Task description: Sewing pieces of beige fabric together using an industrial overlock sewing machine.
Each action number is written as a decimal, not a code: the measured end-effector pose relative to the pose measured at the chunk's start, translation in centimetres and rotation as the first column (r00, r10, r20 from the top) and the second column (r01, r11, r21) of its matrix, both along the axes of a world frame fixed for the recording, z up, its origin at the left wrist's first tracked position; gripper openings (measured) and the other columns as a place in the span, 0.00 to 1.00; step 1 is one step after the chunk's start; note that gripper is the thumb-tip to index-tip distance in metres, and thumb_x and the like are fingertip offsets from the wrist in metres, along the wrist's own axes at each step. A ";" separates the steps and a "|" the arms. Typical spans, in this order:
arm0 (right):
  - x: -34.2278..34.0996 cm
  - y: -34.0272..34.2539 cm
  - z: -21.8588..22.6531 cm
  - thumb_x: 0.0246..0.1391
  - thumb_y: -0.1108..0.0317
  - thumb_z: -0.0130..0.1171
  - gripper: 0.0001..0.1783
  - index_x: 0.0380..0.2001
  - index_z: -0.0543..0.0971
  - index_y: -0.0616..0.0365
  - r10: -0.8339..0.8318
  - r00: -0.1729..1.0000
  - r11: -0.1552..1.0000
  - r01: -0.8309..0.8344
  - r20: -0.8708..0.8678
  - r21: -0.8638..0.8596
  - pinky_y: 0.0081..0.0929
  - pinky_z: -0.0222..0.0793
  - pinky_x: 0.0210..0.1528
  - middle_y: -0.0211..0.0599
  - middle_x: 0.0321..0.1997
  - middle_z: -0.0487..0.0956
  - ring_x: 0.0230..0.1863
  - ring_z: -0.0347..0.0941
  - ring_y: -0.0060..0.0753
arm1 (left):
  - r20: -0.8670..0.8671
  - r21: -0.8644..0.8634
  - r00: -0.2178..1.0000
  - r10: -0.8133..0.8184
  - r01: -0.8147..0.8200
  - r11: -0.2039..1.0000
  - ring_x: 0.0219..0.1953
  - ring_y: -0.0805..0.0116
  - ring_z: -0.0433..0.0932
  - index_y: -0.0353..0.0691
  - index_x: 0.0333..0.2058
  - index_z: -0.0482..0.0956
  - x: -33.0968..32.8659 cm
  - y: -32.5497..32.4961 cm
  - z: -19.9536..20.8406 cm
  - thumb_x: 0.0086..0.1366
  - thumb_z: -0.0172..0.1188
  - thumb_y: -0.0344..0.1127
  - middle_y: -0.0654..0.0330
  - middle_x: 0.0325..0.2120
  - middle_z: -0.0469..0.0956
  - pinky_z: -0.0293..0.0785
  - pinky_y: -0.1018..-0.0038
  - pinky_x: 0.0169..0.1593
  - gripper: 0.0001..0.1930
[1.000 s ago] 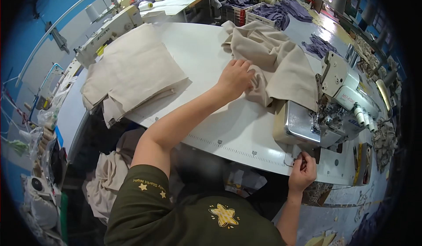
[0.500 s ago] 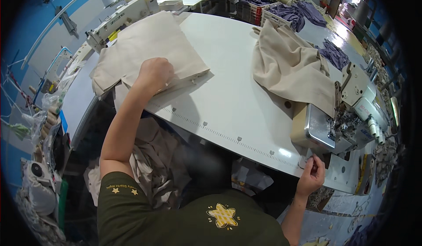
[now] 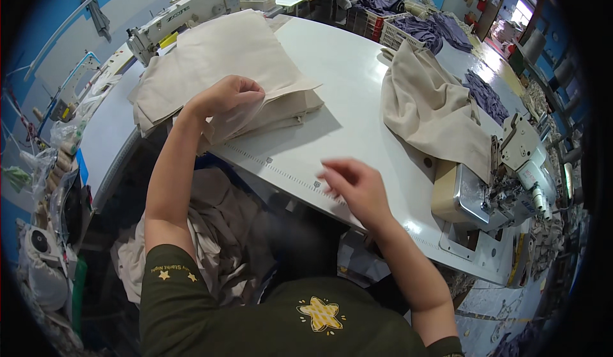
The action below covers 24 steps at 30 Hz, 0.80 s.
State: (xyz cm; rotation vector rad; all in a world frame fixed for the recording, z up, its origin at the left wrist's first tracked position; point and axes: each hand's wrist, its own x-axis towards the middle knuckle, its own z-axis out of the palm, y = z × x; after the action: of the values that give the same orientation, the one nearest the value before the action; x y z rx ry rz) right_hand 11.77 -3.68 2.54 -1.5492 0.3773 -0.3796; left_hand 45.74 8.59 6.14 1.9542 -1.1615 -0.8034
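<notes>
A stack of beige fabric panels [image 3: 236, 47] lies at the left of the white table [image 3: 345, 127]. With thumb and fingers pinched, my left hand [image 3: 231, 96] holds the near edge of the top fabric panel, which is lifted and folded slightly away from the layers beneath. My right hand [image 3: 361, 194] hovers over the table's near edge, right of the stack. Its fingertips are smeared by motion, but the fingers look apart and nothing shows in them. Another beige cloth [image 3: 428, 101] is draped in a heap at the right, reaching to the overlock sewing machine [image 3: 511, 165].
A sewing machine [image 3: 185, 18] stands behind the stack at the far left. Beige cloth [image 3: 217, 229] hangs in a pile below the table edge. Purple garments [image 3: 485, 95] lie beyond the beige heap, and a white crate [image 3: 396, 32] stands at the back.
My right hand has left the plate by the overlock machine and moved left over the table. My left hand has raised the top panel's near edge. The view has shifted slightly.
</notes>
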 end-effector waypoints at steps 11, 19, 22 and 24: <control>17.4 -2.1 0.7 0.67 0.59 0.56 0.18 0.49 0.74 0.65 -0.300 0.951 0.768 0.284 -0.070 0.574 0.22 0.79 0.31 0.41 0.42 0.80 0.37 0.80 0.32 | 0.154 -0.048 0.988 -0.002 0.009 0.999 0.32 0.82 0.72 0.38 0.39 0.84 -0.7 0.1 0.0 0.69 0.61 0.36 0.71 0.30 0.81 0.71 0.80 0.38 0.08; 16.4 -1.8 0.0 0.66 0.66 0.56 0.13 0.39 0.78 0.68 -0.459 0.889 0.806 0.419 -0.007 0.417 0.20 0.76 0.27 0.40 0.33 0.81 0.27 0.78 0.26 | 0.375 -0.236 0.923 0.090 0.001 0.972 0.31 0.73 0.76 0.40 0.39 0.85 -3.1 3.3 -0.3 0.63 0.65 0.33 0.62 0.28 0.80 0.74 0.75 0.40 0.07; 14.3 -0.8 1.4 0.66 0.65 0.57 0.14 0.38 0.78 0.69 -0.466 0.880 0.835 0.404 0.090 0.373 0.20 0.76 0.28 0.39 0.31 0.81 0.26 0.77 0.26 | 0.349 -0.072 0.937 0.026 -0.001 0.997 0.32 0.73 0.77 0.40 0.40 0.85 -5.6 5.6 2.7 0.64 0.65 0.35 0.61 0.31 0.82 0.74 0.74 0.40 0.08; 12.5 -0.2 2.2 0.66 0.64 0.58 0.15 0.38 0.78 0.69 -0.450 0.884 0.859 0.390 0.128 0.331 0.20 0.76 0.29 0.39 0.30 0.80 0.26 0.77 0.26 | 0.357 -0.047 0.933 -0.036 0.056 0.997 0.34 0.72 0.79 0.40 0.41 0.85 -6.4 6.9 2.5 0.64 0.66 0.38 0.59 0.32 0.83 0.76 0.72 0.41 0.10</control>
State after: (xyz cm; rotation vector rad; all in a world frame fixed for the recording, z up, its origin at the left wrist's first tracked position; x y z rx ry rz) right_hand 24.24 -3.84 4.72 -1.1118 0.5908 -0.7822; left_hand 39.34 15.50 8.68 2.0863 -1.4275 -0.4402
